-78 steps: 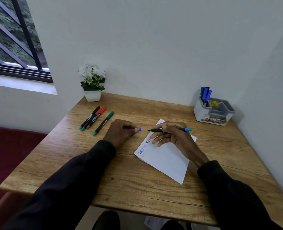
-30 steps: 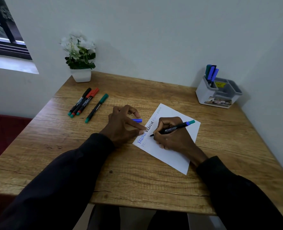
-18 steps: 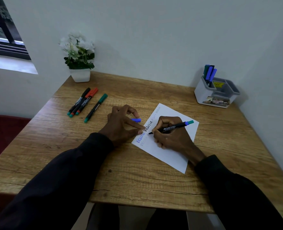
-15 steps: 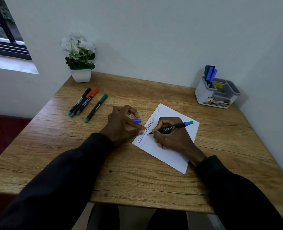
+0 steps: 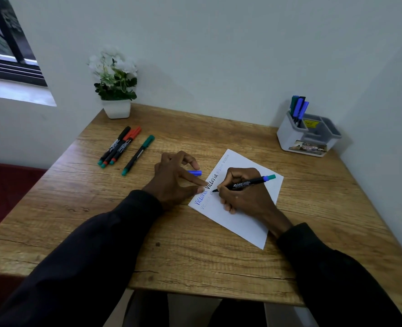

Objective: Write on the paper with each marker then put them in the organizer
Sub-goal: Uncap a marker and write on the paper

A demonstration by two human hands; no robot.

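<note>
A white paper (image 5: 247, 218) with several handwritten words lies tilted at the middle of the wooden table (image 5: 195, 256). My right hand (image 5: 244, 199) grips a black marker (image 5: 244, 184) with a teal end, its tip touching the paper below the black word. My left hand (image 5: 171, 180) presses the paper's left edge with forefinger and thumb, while its curled fingers hold a blue cap (image 5: 195, 173). The white and grey organizer (image 5: 289, 138) stands at the back right with three markers (image 5: 299, 109) upright in it.
Three markers (image 5: 119, 145) with black and red caps lie together at the back left, and a green-capped marker (image 5: 138, 154) lies just right of them. A white pot of white flowers (image 5: 115, 86) stands in the back left corner. Walls close the back and right sides.
My right hand has turned the marker from level to writing position and set its tip on the paper. My left hand has shifted right onto the paper's edge, still holding the cap.
</note>
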